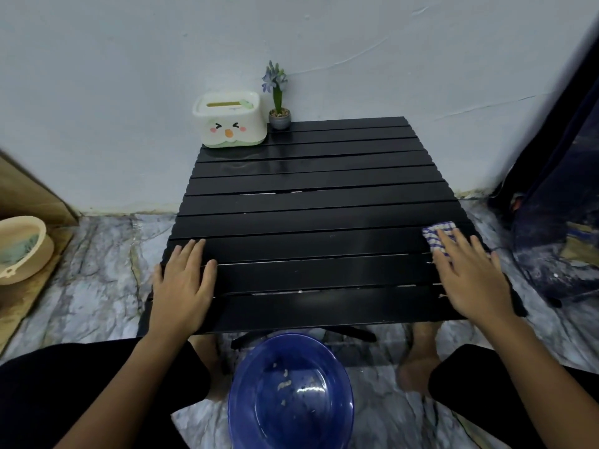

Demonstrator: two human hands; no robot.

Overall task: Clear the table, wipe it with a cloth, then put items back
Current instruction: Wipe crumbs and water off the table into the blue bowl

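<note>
A low black slatted table (308, 202) stands against the pale wall. At its back left corner sit a white-and-green tissue box with a cartoon face (229, 119) and a small potted purple flower (278, 102). My left hand (183, 281) lies flat and open on the table's near left edge. My right hand (470, 273) presses flat on a blue-and-white checked cloth (438, 234) at the near right edge; most of the cloth is hidden under the palm.
A blue plastic basin (290, 393) with a few crumbs sits on the marble-patterned floor between my knees. A beige bowl (22, 249) rests on a wooden board at the left. Dark fabric (557, 189) hangs at the right.
</note>
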